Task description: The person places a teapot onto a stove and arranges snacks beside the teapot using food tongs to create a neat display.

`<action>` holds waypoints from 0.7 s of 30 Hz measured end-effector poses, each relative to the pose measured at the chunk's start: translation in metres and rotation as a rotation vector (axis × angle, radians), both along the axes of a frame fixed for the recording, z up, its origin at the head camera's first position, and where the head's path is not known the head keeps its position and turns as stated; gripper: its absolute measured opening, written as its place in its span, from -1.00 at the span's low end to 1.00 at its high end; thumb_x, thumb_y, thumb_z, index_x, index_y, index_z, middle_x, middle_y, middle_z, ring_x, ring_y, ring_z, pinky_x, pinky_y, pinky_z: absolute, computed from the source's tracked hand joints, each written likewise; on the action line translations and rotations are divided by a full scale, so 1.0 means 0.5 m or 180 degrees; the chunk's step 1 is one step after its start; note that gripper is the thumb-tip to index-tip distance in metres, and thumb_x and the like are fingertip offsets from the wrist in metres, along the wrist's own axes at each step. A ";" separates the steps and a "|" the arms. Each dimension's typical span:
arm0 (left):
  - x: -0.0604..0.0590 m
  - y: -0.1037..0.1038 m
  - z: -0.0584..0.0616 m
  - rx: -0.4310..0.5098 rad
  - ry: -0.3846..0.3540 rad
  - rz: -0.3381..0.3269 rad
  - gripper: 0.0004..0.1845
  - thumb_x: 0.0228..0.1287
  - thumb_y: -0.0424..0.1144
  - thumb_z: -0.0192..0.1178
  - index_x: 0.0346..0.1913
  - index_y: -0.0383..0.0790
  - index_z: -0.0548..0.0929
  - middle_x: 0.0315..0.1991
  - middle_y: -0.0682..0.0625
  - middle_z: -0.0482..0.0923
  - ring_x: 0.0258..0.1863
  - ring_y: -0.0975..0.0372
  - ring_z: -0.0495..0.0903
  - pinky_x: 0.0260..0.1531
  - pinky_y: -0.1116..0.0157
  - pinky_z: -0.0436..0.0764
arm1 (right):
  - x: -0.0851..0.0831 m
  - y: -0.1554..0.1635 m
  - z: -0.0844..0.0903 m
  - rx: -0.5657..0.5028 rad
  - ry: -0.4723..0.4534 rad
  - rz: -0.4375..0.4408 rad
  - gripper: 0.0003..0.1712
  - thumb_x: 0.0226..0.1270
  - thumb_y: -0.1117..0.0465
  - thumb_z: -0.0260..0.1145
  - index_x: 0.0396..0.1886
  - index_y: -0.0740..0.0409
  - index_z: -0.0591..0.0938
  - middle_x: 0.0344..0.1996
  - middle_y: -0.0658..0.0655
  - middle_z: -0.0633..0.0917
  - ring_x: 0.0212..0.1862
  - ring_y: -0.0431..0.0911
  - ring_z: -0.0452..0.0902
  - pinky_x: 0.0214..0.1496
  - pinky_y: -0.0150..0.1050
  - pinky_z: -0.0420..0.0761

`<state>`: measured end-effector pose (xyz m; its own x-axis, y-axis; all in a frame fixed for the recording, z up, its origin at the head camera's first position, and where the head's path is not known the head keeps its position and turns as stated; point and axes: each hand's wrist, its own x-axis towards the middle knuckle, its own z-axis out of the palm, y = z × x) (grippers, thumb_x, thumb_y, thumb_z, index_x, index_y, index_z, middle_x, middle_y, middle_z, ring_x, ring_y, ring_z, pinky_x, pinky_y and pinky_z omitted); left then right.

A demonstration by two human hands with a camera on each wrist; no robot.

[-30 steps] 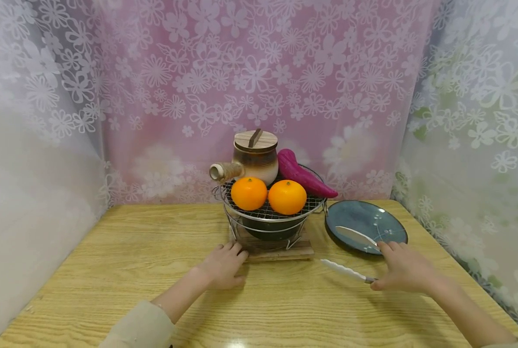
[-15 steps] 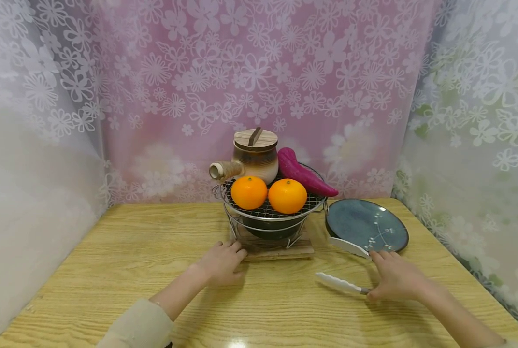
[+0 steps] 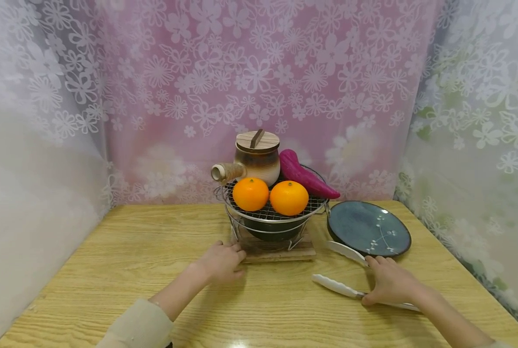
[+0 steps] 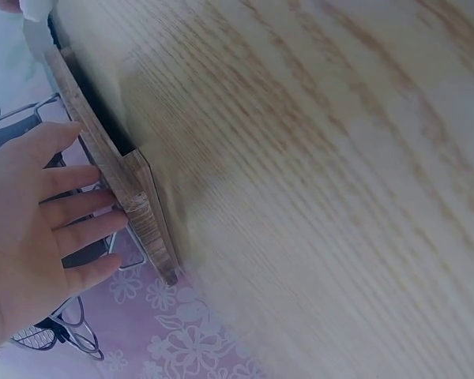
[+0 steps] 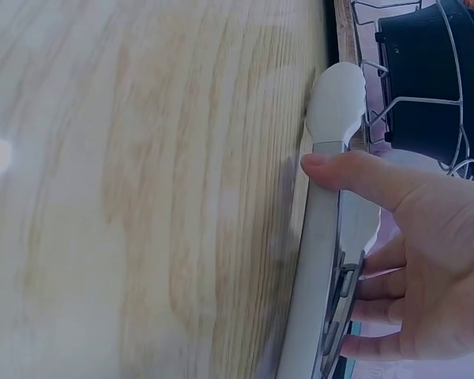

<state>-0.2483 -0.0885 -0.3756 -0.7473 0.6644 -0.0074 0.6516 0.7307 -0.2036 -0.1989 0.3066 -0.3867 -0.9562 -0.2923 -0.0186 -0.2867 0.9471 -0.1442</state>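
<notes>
A light wooden worktop [image 3: 124, 256] with a strong, wavy grain fills the lower part of the head view. Behind it hangs a pink curtain [image 3: 259, 72] printed with white flowers, closing off the back. Sheer white lace curtains [image 3: 33, 121] with the same flower pattern stand at the left and right sides, the right one tinged green. Soft, even light falls on the scene, with a small bright glare spot [image 3: 237, 344] on the near edge of the worktop.

Table [image 3: 124, 251]: light wood grain. Blue plate [image 3: 369, 228] at 3 o'clock of grill, empty side near rim speckled white. Floral curtain [image 3: 259, 72] behind at 12 o'clock, pink centre, white-green at 3 o'clock side, white at 9 o'clock side.
</notes>
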 end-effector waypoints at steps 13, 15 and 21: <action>0.001 -0.002 -0.003 0.0044 0.0002 0.0008 -0.62 0.22 0.06 0.12 -0.06 -0.14 0.58 -0.01 -0.07 0.53 0.02 0.07 0.50 -0.10 0.12 0.45 | -0.007 -0.004 -0.004 -0.0135 -0.0290 -0.0060 0.19 -0.36 -0.23 0.53 0.12 0.56 0.34 -0.06 0.43 0.49 0.01 0.35 0.37 -0.04 0.18 0.41; 0.001 -0.002 -0.004 0.0050 -0.0015 0.0028 -0.62 0.23 0.06 0.11 -0.05 -0.14 0.58 0.02 -0.08 0.52 0.04 0.07 0.49 -0.08 0.11 0.45 | -0.007 -0.004 -0.003 -0.0136 -0.0290 -0.0049 0.19 -0.35 -0.22 0.53 0.12 0.57 0.33 -0.06 0.43 0.48 0.01 0.36 0.37 -0.03 0.18 0.40; 0.002 -0.005 -0.001 0.0135 -0.0150 0.0080 -0.58 0.26 0.05 0.09 0.02 -0.17 0.56 0.07 -0.10 0.50 0.08 0.05 0.47 0.00 0.08 0.42 | -0.007 -0.005 0.005 -0.0056 -0.0279 -0.0019 0.17 -0.29 -0.27 0.49 0.11 0.57 0.34 -0.09 0.43 0.49 -0.01 0.36 0.38 -0.04 0.19 0.40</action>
<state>-0.2472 -0.0910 -0.3762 -0.7633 0.6459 -0.0152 0.6411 0.7543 -0.1416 -0.2023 0.3042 -0.3841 -0.9528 -0.2875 -0.0974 -0.2665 0.9459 -0.1851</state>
